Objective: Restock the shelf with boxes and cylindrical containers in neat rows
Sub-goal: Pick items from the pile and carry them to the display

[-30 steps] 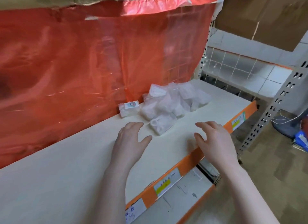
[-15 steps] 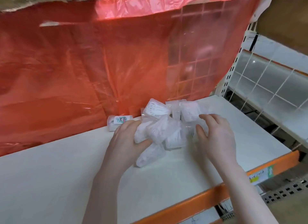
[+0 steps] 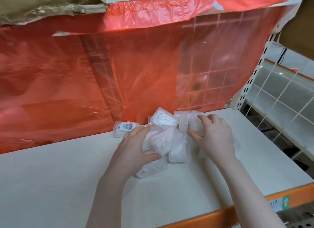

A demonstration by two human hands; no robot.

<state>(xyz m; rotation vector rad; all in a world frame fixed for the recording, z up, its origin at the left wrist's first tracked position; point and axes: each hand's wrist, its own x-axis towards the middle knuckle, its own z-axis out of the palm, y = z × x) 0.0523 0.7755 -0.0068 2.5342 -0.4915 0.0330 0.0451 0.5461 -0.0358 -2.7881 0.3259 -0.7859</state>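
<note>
— Counting them: how many clear packets (image 3: 167, 141) lie heaped near the shelf (image 3: 51, 185) back edge?

— Roughly six, plus one labelled container (image 3: 125, 128) alongside. Left hand (image 3: 136, 148) and right hand (image 3: 215, 137) curl around the heap's opposite sides, gripping it.

Red plastic sheet (image 3: 85, 75), white shelf (image 3: 51, 185) (orange front edge (image 3: 288, 202)), clear-white packets (image 3: 168, 139)

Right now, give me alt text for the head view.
Two bare hands, left hand and right hand, gather a pile of clear plastic packets on a white shelf. One labelled container lies apart, against a red plastic sheet.
</note>
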